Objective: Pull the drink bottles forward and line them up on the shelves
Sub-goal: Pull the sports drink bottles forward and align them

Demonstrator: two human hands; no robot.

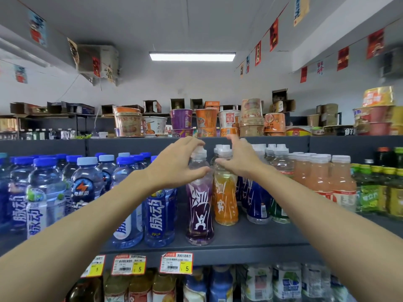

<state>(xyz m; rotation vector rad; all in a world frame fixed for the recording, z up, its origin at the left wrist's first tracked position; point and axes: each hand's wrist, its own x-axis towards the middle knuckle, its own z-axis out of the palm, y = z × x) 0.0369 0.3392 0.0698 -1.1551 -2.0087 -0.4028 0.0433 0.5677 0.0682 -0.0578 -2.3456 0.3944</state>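
A purple drink bottle (199,211) with a white cap stands near the front edge of the grey shelf (250,240). My left hand (176,165) grips its neck, thumb on the shoulder and fingers curled over the cap. Just to its right and further back stands an orange drink bottle (225,202). My right hand (241,160) wraps the orange bottle's neck, with the thumb in front and the fingers behind the cap. More white-capped bottles with blue labels (257,201) stand behind my right hand, partly hidden.
Blue-capped water bottles (87,188) crowd the shelf's left side. Pink drinks (322,179) and green bottles (370,192) fill the right. Instant noodle cups (205,120) sit on the shelf above. Price tags (176,263) hang on the shelf edge, over more bottles (218,284) below.
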